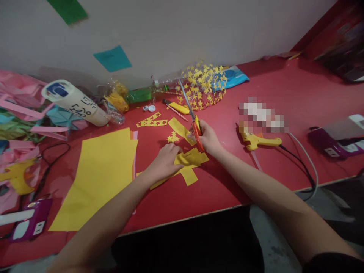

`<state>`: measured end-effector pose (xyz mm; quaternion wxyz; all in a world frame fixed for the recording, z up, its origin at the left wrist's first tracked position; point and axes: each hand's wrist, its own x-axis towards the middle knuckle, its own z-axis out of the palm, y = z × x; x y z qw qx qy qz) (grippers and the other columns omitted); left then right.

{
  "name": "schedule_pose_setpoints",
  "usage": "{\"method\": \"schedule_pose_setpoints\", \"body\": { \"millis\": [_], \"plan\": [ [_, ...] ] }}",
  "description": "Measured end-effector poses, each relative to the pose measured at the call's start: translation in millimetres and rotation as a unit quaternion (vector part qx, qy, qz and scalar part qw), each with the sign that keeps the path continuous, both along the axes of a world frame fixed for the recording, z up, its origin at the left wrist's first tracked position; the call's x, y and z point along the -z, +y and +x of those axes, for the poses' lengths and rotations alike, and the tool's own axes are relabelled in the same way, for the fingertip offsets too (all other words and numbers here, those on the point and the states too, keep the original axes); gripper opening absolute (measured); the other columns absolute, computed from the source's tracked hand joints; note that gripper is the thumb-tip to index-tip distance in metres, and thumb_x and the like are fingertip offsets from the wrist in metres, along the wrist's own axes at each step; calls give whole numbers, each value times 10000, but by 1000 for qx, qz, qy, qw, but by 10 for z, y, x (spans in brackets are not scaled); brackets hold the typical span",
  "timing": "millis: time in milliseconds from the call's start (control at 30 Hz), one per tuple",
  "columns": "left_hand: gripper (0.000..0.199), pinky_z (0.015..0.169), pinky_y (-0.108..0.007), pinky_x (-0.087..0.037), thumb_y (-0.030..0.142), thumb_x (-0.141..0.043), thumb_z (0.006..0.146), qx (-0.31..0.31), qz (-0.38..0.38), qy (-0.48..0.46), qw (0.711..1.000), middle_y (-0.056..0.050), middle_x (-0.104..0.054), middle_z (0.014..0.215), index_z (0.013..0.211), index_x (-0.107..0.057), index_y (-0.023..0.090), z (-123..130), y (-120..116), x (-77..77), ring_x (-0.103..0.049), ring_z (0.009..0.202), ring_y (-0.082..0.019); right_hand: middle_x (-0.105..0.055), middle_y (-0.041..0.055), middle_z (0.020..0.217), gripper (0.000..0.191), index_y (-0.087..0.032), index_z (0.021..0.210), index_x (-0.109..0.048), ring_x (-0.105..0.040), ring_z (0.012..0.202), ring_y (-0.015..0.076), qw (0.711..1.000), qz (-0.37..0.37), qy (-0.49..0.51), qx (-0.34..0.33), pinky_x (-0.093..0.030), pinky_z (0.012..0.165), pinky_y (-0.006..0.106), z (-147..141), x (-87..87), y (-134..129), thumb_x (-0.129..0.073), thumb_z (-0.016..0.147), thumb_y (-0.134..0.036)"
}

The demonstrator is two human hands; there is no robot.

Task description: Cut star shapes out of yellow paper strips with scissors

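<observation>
My right hand [209, 138] grips a pair of scissors [196, 127] by its red and yellow handles, the blades pointing away toward the wall. My left hand [167, 161] lies low over the red table with thumb and fingers apart, touching a loose pile of yellow paper pieces [193, 158]. Just beyond its fingertips is a small heap of yellow paper stars [173, 137]. A yellow paper strip [180, 129] lies beside the scissors. Farther left are yellow strips with star-shaped marks [152, 121].
Yellow sheets [105, 170] lie left. Behind are a white tumbler [76, 102], a green bottle [139, 95], a yellow cutter [179, 107] and a clear star-covered ball [203, 87]. A yellow glue gun [261, 141] with a cord lies right; another glue gun [19, 176] sits far left.
</observation>
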<state>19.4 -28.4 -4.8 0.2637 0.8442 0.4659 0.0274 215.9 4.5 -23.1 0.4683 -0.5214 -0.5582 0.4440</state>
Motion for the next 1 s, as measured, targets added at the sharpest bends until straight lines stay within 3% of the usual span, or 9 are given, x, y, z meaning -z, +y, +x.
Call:
{"method": "schedule_pose_setpoints", "body": {
  "millis": [100, 200, 300, 400, 467, 567, 633, 833, 1000],
  "plan": [
    [110, 843, -412, -467, 257, -631, 770, -24, -3, -33, 999, -54, -597, 926, 840, -557, 215, 5, 24, -13, -546, 909, -248, -452, -51, 722, 287, -243, 773, -420, -414, 682, 145, 1000, -8, -13, -2, -357, 662, 314, -10, -6, -12, -661, 660, -350],
    [81, 724, -340, -447, 268, -597, 774, -123, -77, -114, 983, -17, -597, 786, 751, -535, 222, -52, 26, -77, -554, 761, -200, -466, -41, 745, 296, -241, 784, -421, -442, 713, 156, 1000, -16, -21, -7, -367, 679, 320, -1, -7, -11, -664, 657, -351],
    [143, 615, -281, -422, 310, -638, 724, -240, -190, -210, 928, 26, -568, 678, 770, -534, 223, -155, -9, -129, -543, 620, -155, -484, -34, 758, 306, -240, 794, -428, -460, 725, 163, 999, -18, -30, -10, -373, 683, 322, 21, 13, 9, -676, 655, -354],
    [225, 619, -273, -455, 273, -673, 644, -284, -268, -260, 883, 33, -577, 680, 826, -551, 219, -263, -64, -152, -597, 646, -164, -489, -34, 758, 321, -241, 799, -431, -463, 712, 160, 1000, -17, -21, -13, -374, 676, 319, 38, 48, 36, -687, 653, -369],
    [232, 660, -293, -485, 249, -673, 634, -274, -255, -239, 896, 12, -603, 735, 840, -571, 216, -315, -94, -164, -623, 708, -182, -492, -35, 754, 333, -241, 794, -431, -466, 706, 160, 1000, -18, -16, -12, -377, 680, 319, 44, 69, 51, -700, 647, -373],
    [223, 772, -356, -517, 236, -666, 656, -229, -139, -139, 954, -38, -637, 898, 872, -617, 213, -350, -111, -178, -633, 816, -217, -506, -28, 762, 334, -238, 788, -435, -477, 710, 165, 1000, -18, -16, 0, -380, 681, 322, 47, 86, 63, -707, 643, -365],
    [256, 878, -401, -521, 227, -641, 687, -193, -77, -83, 975, -73, -626, 1047, 942, -643, 210, -357, -114, -175, -642, 938, -250, -509, -24, 770, 332, -235, 786, -435, -480, 715, 166, 1000, -17, -14, 7, -383, 679, 322, 49, 88, 65, -703, 638, -363],
    [414, 864, -404, -548, 152, -547, 730, -128, -62, -26, 990, -123, -494, 1325, 1134, -611, 211, -418, -159, -156, -643, 1012, -257, -492, -36, 753, 322, -240, 782, -424, -462, 708, 158, 1000, -22, -17, 4, -379, 668, 313, 59, 104, 80, -682, 640, -371],
    [290, 853, -401, -537, 237, -566, 776, -113, -41, -59, 991, -97, -519, 1205, 1065, -582, 223, -433, -114, -335, -618, 967, -237, -494, -34, 765, 316, -240, 786, -425, -465, 723, 161, 1000, -20, -10, 3, -381, 676, 315, 66, 117, 92, -683, 645, -357]
  ]
}}
